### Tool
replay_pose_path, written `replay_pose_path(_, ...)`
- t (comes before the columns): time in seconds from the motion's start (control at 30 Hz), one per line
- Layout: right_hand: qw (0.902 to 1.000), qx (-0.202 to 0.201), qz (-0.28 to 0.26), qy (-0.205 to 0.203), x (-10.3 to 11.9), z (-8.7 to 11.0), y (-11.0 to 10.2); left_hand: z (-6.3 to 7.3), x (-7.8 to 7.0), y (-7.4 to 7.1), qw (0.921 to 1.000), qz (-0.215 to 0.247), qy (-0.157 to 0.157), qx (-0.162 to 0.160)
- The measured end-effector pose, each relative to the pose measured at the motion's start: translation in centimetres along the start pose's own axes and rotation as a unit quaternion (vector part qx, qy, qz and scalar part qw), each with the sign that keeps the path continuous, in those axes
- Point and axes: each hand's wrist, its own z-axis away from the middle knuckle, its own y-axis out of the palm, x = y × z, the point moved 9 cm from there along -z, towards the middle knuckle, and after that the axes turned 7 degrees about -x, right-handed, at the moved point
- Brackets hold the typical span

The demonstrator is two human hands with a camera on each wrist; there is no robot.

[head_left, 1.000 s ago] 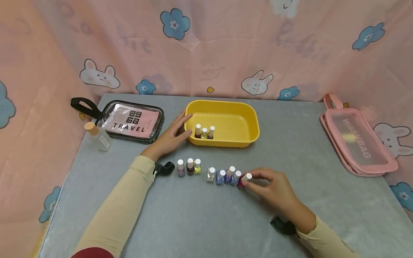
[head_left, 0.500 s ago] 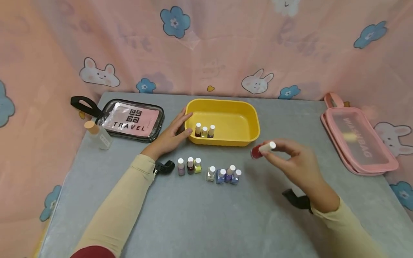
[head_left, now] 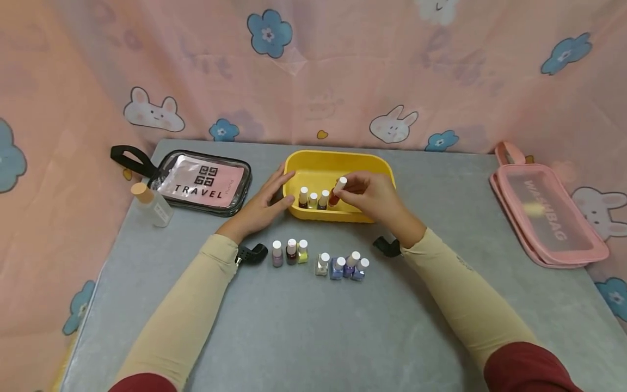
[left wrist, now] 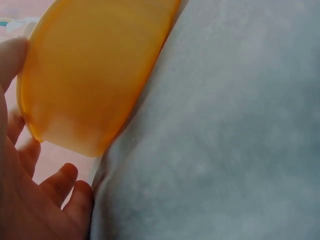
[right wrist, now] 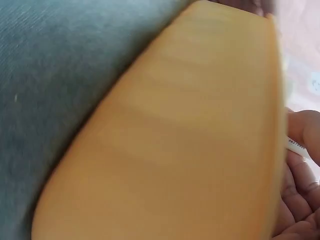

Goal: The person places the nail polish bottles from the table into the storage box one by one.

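My right hand [head_left: 374, 197] pinches a red nail polish bottle [head_left: 334, 197] by its white cap inside the yellow basin [head_left: 362, 215], tilted beside three small bottles. In the right wrist view, the basin's wall [right wrist: 165, 130] hides most of that bottle. My left hand [head_left: 259, 209] rests against the basin's left end, thumb and fingertips at the rim with the fingers relaxed. In front of the basin stand a lilac bottle [head_left: 277, 255], a dark bottle [head_left: 291, 252] and a yellow one [head_left: 302, 252]. To their right are a clear bottle [head_left: 321, 265] and several blue-purple bottles [head_left: 350, 265].
A black-edged travel pouch [head_left: 206, 182] lies at the back left, beside a frosted bottle with a tan cap [head_left: 154, 206]. On the right lies a pink wash bag [head_left: 546, 212]. A pink printed curtain [head_left: 323, 71] hangs behind the grey table [head_left: 294, 332].
My right hand has lifted the red nail polish bottle from the right end of the row and carried it up and left into the basin. My left hand has stayed at the rim.
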Motion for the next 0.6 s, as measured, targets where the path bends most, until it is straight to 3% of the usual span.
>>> replay_pose_path(0.27,0.9964,0.043,0.072,0.013,-0.9,-0.2,1.7,-0.1,-0.1,0.1,1.0,0.004,-0.007,0.002)
replay_pose_path(0.6,0.9968,0.046,0.056,0.034,-1.8,-0.2,2.1,0.0,0.2,0.0,1.0,-0.002,-0.002,-0.001)
